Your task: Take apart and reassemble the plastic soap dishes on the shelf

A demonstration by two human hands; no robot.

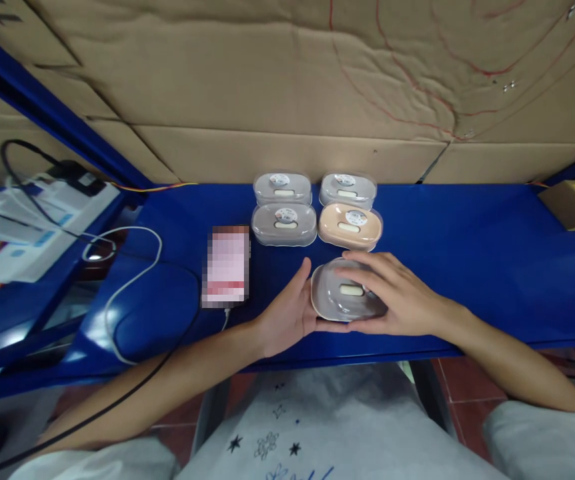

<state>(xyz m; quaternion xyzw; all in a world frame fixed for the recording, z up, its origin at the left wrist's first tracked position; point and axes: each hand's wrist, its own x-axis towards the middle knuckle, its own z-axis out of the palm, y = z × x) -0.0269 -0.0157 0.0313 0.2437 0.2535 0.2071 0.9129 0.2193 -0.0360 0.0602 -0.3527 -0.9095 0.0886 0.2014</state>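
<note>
Lt-grey top (347, 420), matching slvs (542, 433), blk stars (235, 443), flower outline (266, 445), blue print (302, 475); bare hands (402, 293).

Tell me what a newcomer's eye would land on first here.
Probably the held gray box, with the right hand over it and the left hand at its left end, near the blue table's front edge. Next, the lone peach box, front right in a block with three gray boxes. The pixelated screen left of that block also stands out.
</note>
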